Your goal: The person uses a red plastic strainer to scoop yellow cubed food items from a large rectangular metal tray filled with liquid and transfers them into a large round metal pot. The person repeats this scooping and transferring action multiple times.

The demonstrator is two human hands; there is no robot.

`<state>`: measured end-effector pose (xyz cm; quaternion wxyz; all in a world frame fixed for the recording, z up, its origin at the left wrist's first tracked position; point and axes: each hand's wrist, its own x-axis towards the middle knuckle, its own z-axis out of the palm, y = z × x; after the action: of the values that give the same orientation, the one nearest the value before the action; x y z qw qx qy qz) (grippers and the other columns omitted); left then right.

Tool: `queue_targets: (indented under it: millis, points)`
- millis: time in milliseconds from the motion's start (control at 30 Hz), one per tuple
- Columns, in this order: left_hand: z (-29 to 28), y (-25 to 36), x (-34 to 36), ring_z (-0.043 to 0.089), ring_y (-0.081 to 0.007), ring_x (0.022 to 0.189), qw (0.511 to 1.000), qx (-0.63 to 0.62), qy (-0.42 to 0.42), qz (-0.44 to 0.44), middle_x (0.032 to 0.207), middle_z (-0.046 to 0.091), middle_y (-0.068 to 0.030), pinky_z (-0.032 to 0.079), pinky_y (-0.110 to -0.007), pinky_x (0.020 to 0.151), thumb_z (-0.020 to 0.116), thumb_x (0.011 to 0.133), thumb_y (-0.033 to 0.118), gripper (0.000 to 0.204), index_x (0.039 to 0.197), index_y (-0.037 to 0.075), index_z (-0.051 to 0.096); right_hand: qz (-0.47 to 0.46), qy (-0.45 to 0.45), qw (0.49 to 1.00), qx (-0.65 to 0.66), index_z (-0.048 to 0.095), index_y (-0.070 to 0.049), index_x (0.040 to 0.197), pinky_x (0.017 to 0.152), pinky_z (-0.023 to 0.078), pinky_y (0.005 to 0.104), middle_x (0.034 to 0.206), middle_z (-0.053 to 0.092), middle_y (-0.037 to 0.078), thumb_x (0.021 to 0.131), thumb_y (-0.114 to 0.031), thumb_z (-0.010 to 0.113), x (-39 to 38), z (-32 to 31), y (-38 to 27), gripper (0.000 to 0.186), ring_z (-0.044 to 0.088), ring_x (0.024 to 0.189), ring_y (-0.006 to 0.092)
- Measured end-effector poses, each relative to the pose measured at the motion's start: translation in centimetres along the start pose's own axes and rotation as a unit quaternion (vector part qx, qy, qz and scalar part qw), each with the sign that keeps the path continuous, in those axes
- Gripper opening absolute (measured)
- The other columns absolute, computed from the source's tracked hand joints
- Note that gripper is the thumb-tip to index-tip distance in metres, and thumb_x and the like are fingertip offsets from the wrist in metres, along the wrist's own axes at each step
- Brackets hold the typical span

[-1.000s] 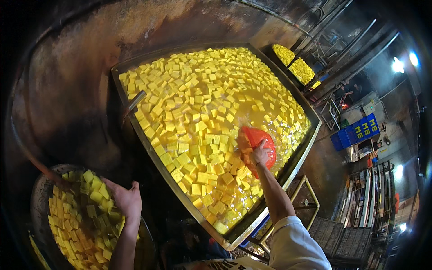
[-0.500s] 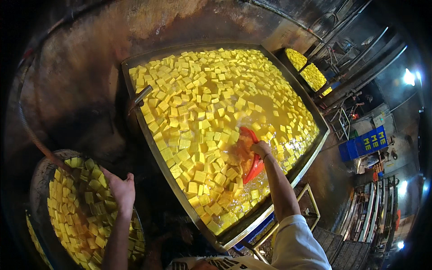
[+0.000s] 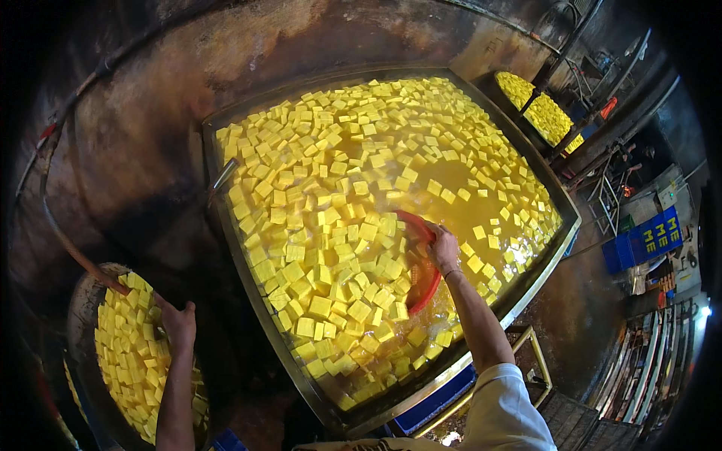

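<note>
A large square metal vat [image 3: 248,282] holds yellow, cloudy liquid crowded with yellow cubes [image 3: 320,306] that look like tofu. My right hand [image 3: 444,248] grips the rim of a red plastic basket [image 3: 430,292], which is tilted and partly sunk among the cubes. Its lower part is hidden under the liquid. My left hand [image 3: 178,325] is over a round tub [image 3: 84,312] at the lower left, thumb and fingers apart, with nothing seen in it. Yellow cubes [image 3: 131,353] fill that tub, and a hose [image 3: 79,259] runs down to its rim.
A metal pipe [image 3: 222,179] juts over the vat's left edge. Behind the vat rises a stained wall [image 3: 226,45]. Another container of yellow cubes [image 3: 538,105] stands at the far right. Blue crates [image 3: 643,240] and a yellow metal frame [image 3: 538,361] are to the right.
The view has shifted, so the vat sits a little further right. The red basket has sunk deeper and tilted among the cubes, still in my right hand. My left hand has moved slightly left.
</note>
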<state>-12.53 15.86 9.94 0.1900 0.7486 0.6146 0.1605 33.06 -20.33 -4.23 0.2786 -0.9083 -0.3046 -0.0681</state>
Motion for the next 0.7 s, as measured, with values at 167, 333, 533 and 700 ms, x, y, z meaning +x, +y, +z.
queue_targets:
  millis: [167,333,533,700]
  points:
    - [1.4,-2.0,0.9,0.026,-0.0415,0.139,0.996,0.034,0.065,0.052,0.150,0.021,-0.0328,0.023,-0.038,0.116,0.068,0.081,0.005,0.090,0.147,-0.009,0.007,0.094,0.069,0.992,0.049,0.072,-0.016,0.109,0.077,0.053,0.0389,0.089,0.071,0.014,0.065,-0.008,0.064,0.7,0.4,0.4,0.045,0.067,0.080,0.0306]
    - [1.0,-0.8,0.7,0.025,-0.0410,0.140,0.998,0.008,0.037,0.041,0.151,0.021,-0.0319,0.021,-0.039,0.117,0.068,0.079,0.004,0.090,0.146,-0.010,0.011,0.223,0.063,0.961,0.151,0.073,-0.018,0.108,0.072,0.053,0.0329,0.084,0.072,0.014,0.064,-0.011,0.063,-0.4,1.6,0.7,0.046,0.069,0.072,0.0230]
    - [1.6,-2.2,1.4,0.032,-0.0418,0.137,0.996,0.021,0.066,0.061,0.148,0.027,-0.0326,0.026,-0.038,0.115,0.070,0.075,0.004,0.088,0.144,-0.012,0.017,0.314,0.083,0.914,0.242,0.073,-0.018,0.111,0.071,0.052,0.0295,0.084,0.074,0.009,0.063,-0.011,0.065,-1.6,2.3,2.9,0.049,0.066,0.070,0.0152]
    - [0.7,-1.0,0.8,0.035,-0.0425,0.134,0.995,0.033,0.066,0.065,0.145,0.033,-0.0325,0.028,-0.039,0.114,0.069,0.074,0.005,0.086,0.143,-0.012,0.020,0.354,0.121,0.868,0.327,0.072,-0.017,0.112,0.069,0.051,0.0282,0.083,0.074,0.007,0.058,-0.007,0.068,-3.4,3.1,3.7,0.055,0.062,0.068,0.0129]
